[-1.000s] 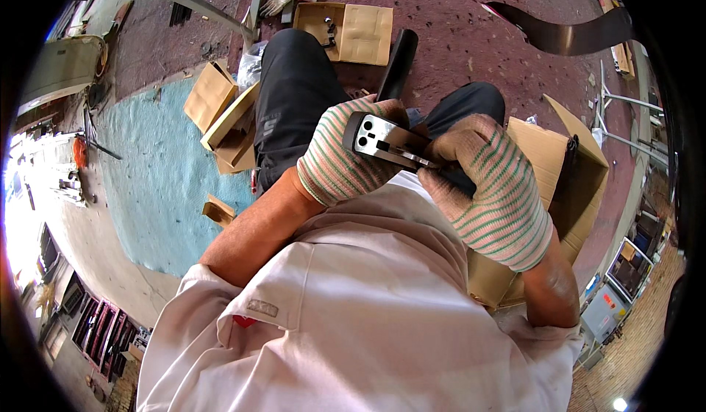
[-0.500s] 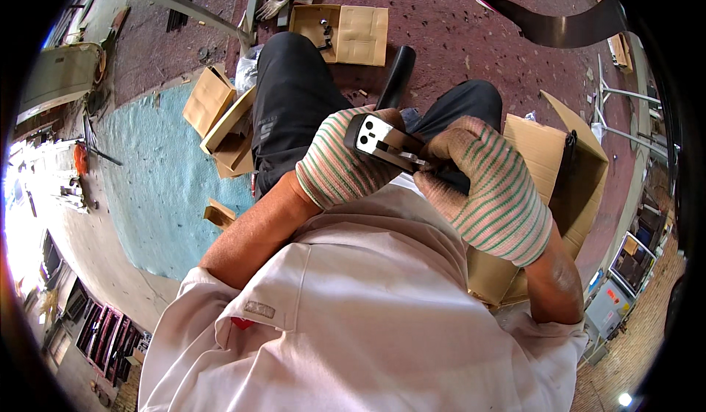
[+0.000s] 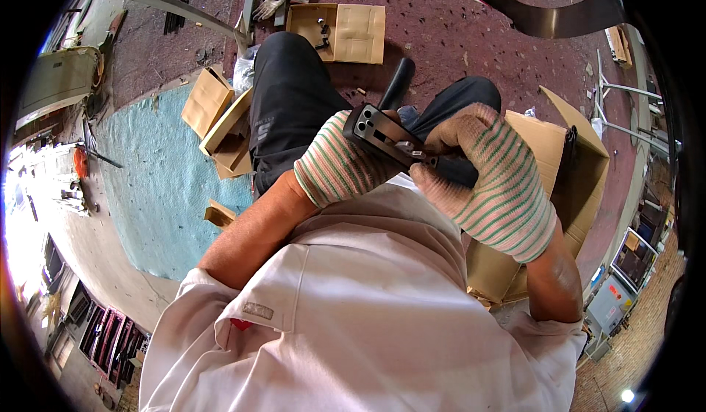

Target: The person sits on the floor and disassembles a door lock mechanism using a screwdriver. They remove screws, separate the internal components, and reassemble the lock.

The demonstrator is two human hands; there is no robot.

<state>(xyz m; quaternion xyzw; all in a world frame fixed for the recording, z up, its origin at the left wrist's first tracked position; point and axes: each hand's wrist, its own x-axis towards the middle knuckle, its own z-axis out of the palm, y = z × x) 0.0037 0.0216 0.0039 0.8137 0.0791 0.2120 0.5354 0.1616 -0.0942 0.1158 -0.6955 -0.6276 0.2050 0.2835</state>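
A black lever handle lies across my lap, its long grip pointing away from me between my knees. The base has round holes near one end, and a small metal piece juts from its slot. My left hand, in a striped knit glove, is wrapped round the base from the left. My right hand, gloved alike, is closed at the base's near right end, thumb and fingers pinching beside the metal piece. What exactly sits between those fingertips is partly hidden.
An open cardboard box with small black parts lies beyond my knees, near a pair of gloves. A larger carton stands by my right leg. Cardboard pieces lie left. A curved dark strip is at the far right.
The handle has turned slightly in my hands; its base, bright before, now looks darker. The metal piece protrudes differently by my right fingertips. Both hands keep hold.
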